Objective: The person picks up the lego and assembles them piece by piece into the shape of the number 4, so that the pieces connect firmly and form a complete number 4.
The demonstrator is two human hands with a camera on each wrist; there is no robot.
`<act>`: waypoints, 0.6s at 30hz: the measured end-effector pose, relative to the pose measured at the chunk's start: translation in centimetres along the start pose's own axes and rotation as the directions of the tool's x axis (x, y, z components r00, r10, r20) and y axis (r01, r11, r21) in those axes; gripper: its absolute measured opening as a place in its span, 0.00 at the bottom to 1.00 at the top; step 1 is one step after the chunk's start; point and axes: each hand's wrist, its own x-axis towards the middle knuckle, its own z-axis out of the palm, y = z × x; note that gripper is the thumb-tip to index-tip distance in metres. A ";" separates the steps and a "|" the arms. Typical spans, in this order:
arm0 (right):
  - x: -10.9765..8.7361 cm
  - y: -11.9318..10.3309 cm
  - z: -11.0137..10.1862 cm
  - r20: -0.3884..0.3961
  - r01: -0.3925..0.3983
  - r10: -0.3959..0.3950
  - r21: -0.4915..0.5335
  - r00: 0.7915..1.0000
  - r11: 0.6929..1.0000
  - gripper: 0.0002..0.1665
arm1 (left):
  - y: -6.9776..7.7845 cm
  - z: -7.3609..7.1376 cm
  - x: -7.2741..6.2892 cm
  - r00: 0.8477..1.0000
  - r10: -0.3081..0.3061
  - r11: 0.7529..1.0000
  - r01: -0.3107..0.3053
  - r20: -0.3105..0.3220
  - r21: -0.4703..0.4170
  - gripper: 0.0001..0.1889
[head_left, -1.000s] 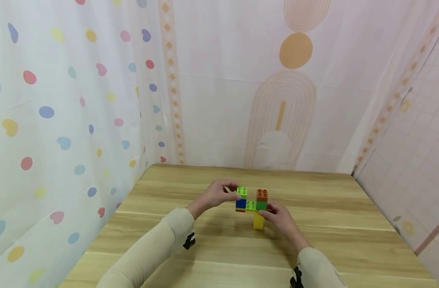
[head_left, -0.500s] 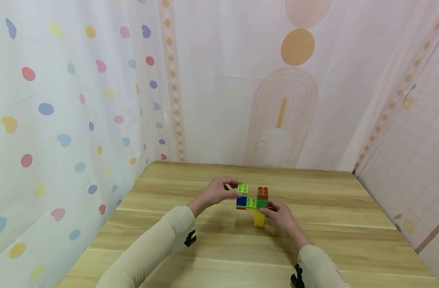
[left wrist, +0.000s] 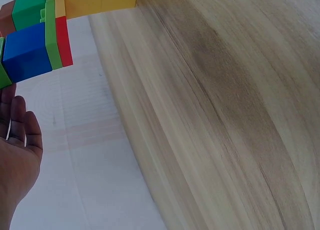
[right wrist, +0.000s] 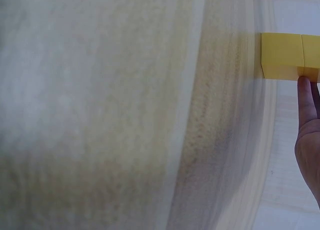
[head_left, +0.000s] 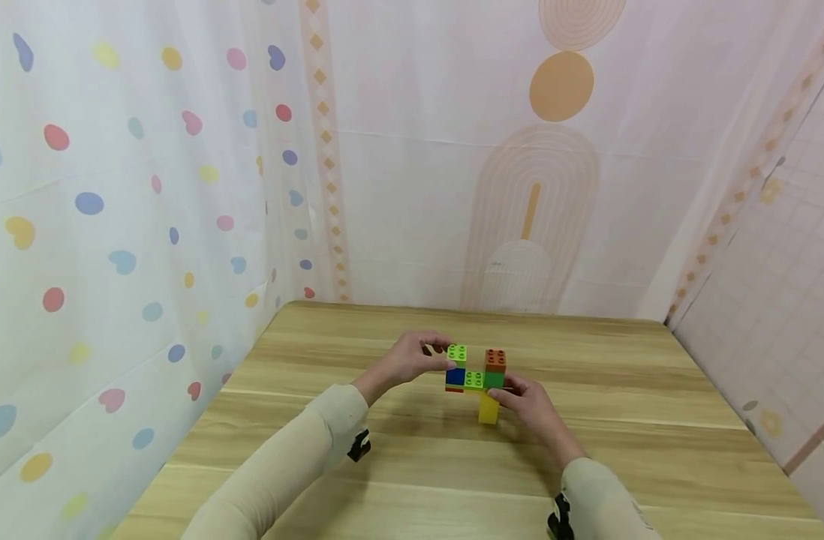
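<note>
A toy building-brick structure stands upright on the table between both hands. In the head view its left column has a lime green brick (head_left: 456,353) on top, a blue brick (head_left: 455,376) under it and a thin red piece (head_left: 455,389) at the bottom, raised off the table. A studded lime plate (head_left: 474,379) bridges to the right column, where a brown brick (head_left: 495,360) and a green brick (head_left: 494,380) sit above yellow bricks (left wrist: 100,1). My left hand (head_left: 412,358) pinches the lime green brick. With thumb and fingers my right hand (head_left: 530,403) grips the upper yellow brick (right wrist: 311,50).
The wooden table (head_left: 412,465) reaches back to a patterned curtain (head_left: 412,187). Another curtain with coloured dots (head_left: 128,225) hangs along the left side. Black wrist devices (head_left: 359,445) show at both sleeves.
The whole head view has shifted slightly. Both hands keep their hold on the bricks, and the structure looks the same.
</note>
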 end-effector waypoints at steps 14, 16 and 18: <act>-0.1 0.0 0.1 -0.014 -0.020 0.021 0.015 1.000 1.000 0.22 | 0.1 0.1 0.0 1.000 0.000 1.000 0.000 -0.015 -0.003 0.18; -0.1 0.0 0.1 -0.017 -0.017 0.017 0.014 1.000 1.000 0.22 | 0.0 0.1 0.0 1.000 -0.002 1.000 0.002 -0.013 -0.004 0.18; 0.0 0.1 0.0 -0.016 -0.015 0.015 0.010 1.000 1.000 0.22 | 0.0 0.1 0.0 1.000 -0.011 1.000 0.011 -0.013 -0.001 0.18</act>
